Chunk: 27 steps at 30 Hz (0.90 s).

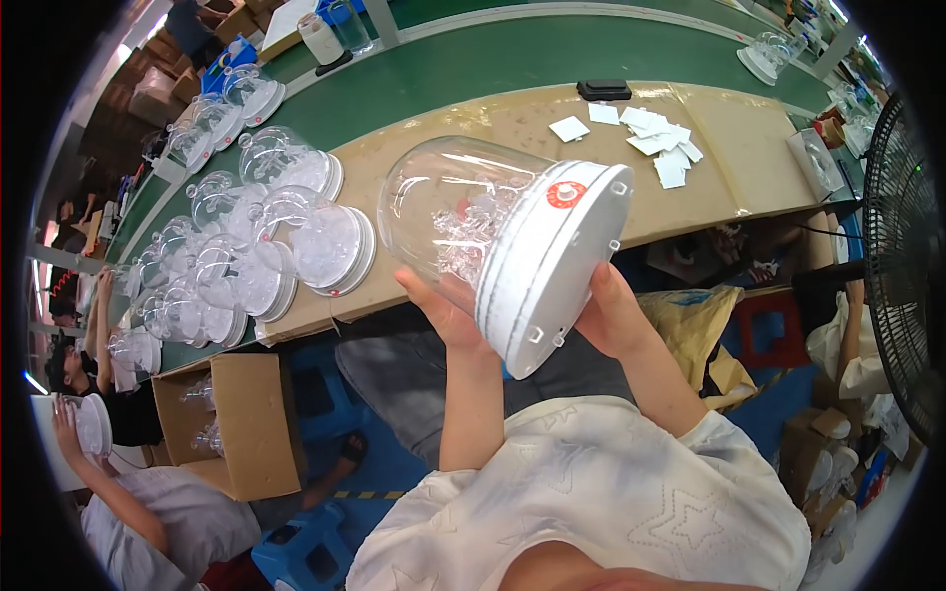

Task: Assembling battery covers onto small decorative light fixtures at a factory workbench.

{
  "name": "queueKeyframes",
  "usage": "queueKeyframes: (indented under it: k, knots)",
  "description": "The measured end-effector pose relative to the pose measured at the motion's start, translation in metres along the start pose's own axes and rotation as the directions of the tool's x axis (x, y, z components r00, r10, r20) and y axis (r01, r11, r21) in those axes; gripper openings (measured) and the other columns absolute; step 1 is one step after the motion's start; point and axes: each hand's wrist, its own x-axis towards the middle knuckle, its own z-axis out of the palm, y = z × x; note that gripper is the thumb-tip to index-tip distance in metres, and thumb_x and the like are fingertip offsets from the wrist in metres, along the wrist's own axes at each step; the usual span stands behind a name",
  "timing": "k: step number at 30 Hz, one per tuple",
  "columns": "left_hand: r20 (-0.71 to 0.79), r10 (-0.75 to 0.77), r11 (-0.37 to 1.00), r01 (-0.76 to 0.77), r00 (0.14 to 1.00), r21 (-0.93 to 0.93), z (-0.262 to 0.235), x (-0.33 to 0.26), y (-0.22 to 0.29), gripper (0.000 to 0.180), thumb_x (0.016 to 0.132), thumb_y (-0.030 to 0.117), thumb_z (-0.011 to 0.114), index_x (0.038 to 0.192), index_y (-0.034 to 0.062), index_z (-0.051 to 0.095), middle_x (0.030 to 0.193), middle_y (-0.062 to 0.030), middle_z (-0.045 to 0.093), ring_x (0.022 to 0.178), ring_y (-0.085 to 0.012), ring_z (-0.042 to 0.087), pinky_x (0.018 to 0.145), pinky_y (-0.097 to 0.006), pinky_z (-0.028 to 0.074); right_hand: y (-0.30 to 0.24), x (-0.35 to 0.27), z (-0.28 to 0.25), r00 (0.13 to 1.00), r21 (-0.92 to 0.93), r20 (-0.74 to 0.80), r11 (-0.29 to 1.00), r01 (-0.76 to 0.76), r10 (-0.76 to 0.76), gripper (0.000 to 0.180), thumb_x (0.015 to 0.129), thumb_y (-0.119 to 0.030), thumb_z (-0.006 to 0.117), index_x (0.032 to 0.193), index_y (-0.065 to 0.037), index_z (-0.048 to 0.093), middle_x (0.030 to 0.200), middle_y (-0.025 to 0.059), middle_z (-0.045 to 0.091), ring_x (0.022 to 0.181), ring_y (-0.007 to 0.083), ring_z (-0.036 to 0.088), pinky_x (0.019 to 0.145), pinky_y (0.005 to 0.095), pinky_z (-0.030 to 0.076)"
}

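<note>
Both forearms rise from the sleeves of a white shirt, bent inward and upward so the hands meet on either side of a clear dome held over the near edge of the desk. The left hand cups it from below, one fingertip poking out past the glass; the other fingers are mostly hidden, but they appear clamped on the dome. The right hand grips the lower right, thumb pressed upright against the flat underside of the white base, its remaining fingers out of sight behind. The dome lies tipped on its side, rounded end to the upper left, a red sticker on the base's band. Beyond it, white cards lie scattered on the desk, more domes crowd its left part, and a black case sits farther back.
</note>
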Motion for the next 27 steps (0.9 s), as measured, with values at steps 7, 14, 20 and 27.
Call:
queueKeyframes:
  k: [7,14,20,27]
  knots:
    - [0.114,0.017,0.996,-0.027,0.993,0.086,-0.014,0.042,0.012,0.088,0.083,0.059,0.060,0.147,0.0102,0.023,0.145,-0.0120,0.035,0.130,-0.0312,0.039,0.110,-0.048,0.032,0.000,0.014,-0.023,0.998,-0.042,-0.056,0.999,-0.019,0.017,0.063,0.095,-0.050,0.048,0.136,-0.003,0.040,0.120,0.0123,0.059,0.103,0.0251,0.062,0.082,0.0396,0.053]
    - [0.142,0.347,0.679,-0.353,0.927,0.644,0.014,0.173,0.011,0.112,0.075,0.024,0.082,0.148,0.0052,0.000,0.141,-0.0203,0.034,0.128,-0.0339,0.040,0.103,-0.044,0.038,0.029,0.032,-0.096,0.920,-0.478,-0.250,0.865,0.154,-0.302,0.028,0.098,-0.011,0.051,0.123,0.003,0.051,0.095,0.0095,0.063,0.083,0.0131,0.061,0.073,0.0257,0.051]
    - [0.212,0.440,0.222,-0.334,0.873,0.916,-0.014,0.290,-0.009,0.125,0.066,0.024,0.088,0.146,-0.0025,-0.004,0.141,-0.0268,0.031,0.128,-0.0370,0.040,0.104,-0.043,0.036,0.035,0.024,-0.110,0.915,-0.388,-0.287,0.908,0.160,-0.284,0.022,0.098,-0.010,0.051,0.115,0.002,0.056,0.092,0.0099,0.066,0.082,0.0147,0.064,0.073,0.0272,0.053]
    - [0.451,0.586,-0.195,-0.424,0.673,0.885,-0.053,0.382,0.014,0.121,0.061,0.031,0.090,0.141,-0.0121,0.010,0.139,-0.0286,0.029,0.126,-0.0351,0.040,0.106,-0.043,0.034,0.010,0.026,-0.112,0.979,-0.189,-0.204,0.982,-0.007,-0.032,0.024,0.099,-0.013,0.050,0.118,0.000,0.054,0.105,0.0111,0.066,0.099,0.0185,0.064,0.082,0.0295,0.052]
